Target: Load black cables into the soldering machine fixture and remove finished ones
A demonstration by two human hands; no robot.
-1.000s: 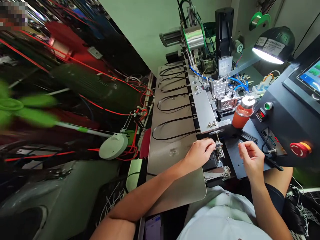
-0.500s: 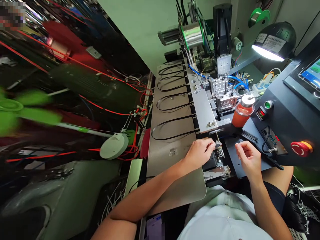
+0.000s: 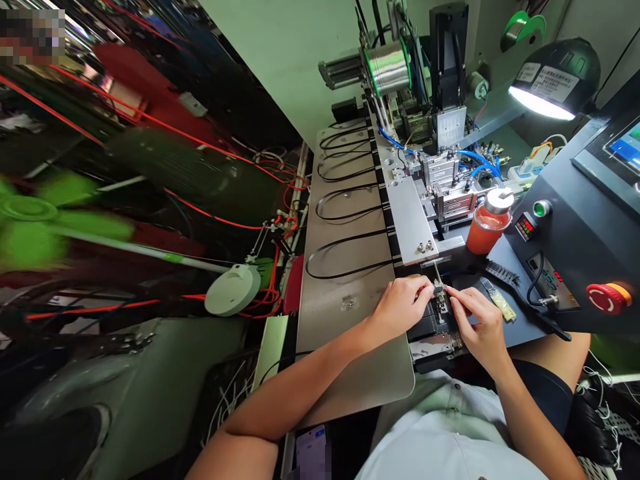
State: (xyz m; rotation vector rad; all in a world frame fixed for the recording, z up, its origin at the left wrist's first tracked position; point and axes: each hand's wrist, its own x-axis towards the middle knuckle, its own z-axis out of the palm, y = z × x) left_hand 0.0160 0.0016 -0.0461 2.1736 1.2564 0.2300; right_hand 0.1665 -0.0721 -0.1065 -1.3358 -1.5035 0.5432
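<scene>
My left hand (image 3: 401, 305) rests over the edge of the metal table, thumb and fingers pinched together at a small metal fixture (image 3: 441, 305). From the other side my right hand (image 3: 477, 323) reaches to the same fixture, its index finger and thumb near the fixture's top. Whatever lies between the fingers of either hand is too small to make out. Several black cable loops (image 3: 350, 215) lie on the metal table (image 3: 325, 320) beyond my left forearm. A flat metal plate (image 3: 411, 217) stands just past the fixture.
Right of the fixture are a jar of red liquid (image 3: 487, 230), a black brush (image 3: 505, 275), a small yellowish strip (image 3: 499, 301) and a control box with a red button (image 3: 607, 298). A lit lamp (image 3: 555, 80) hangs above. A green fan (image 3: 30, 210) stands far left.
My right hand has moved left to the fixture, and the yellowish strip it hid now shows. My left hand stays at the fixture. The view has shifted slightly.
</scene>
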